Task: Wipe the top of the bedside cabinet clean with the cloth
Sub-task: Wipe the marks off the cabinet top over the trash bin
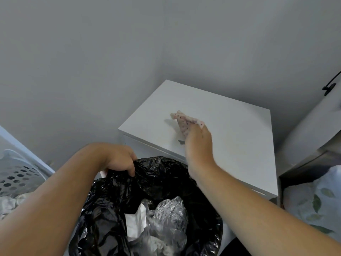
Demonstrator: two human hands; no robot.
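Note:
The white bedside cabinet (230,126) stands in the corner, its flat top in full view. My right hand (199,145) is over the front middle of the top, closed on a pale cloth with small red dots (181,120) that sticks out past my fingers and touches the surface. A small dark scrap (180,142) lies on the top just left of that hand. My left hand (120,157) grips the rim of a black bin bag (156,182) held just below the cabinet's front edge.
The bag holds white paper and crumpled clear plastic (166,217). A perforated white laundry basket (16,174) is at the left. A bed with leaf-patterned bedding (313,204) is at the right. Grey walls meet behind the cabinet.

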